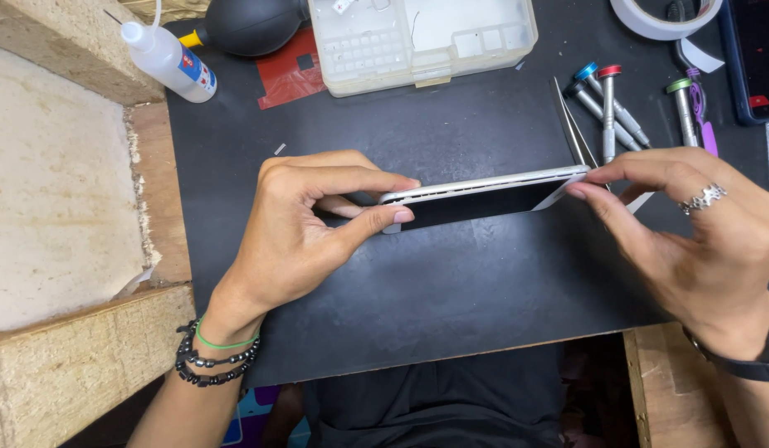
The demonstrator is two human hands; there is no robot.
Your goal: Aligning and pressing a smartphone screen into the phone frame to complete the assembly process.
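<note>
Left hand [305, 220] clamped on one end of a slim silver-edged smartphone with a dark glass face [480, 199], thumb below, fingers [376, 180] curled over the top rim. Phone raised on its long edge near the middle of the black mat-covered surface [451, 290]. Right hand [691, 228], ringed, pinching a thin white plastic pick [567, 191] wedged at the phone's other end.

Toward the far edge: a clear plastic compartment box [422, 37], a black rubber air blower [251, 25] and a small white squeeze bottle [168, 60] by the far left corner. Toward the far right corner: colour-capped metal screwdrivers [612, 104], steel tweezers [571, 124], a roll of white tape [662, 18].
</note>
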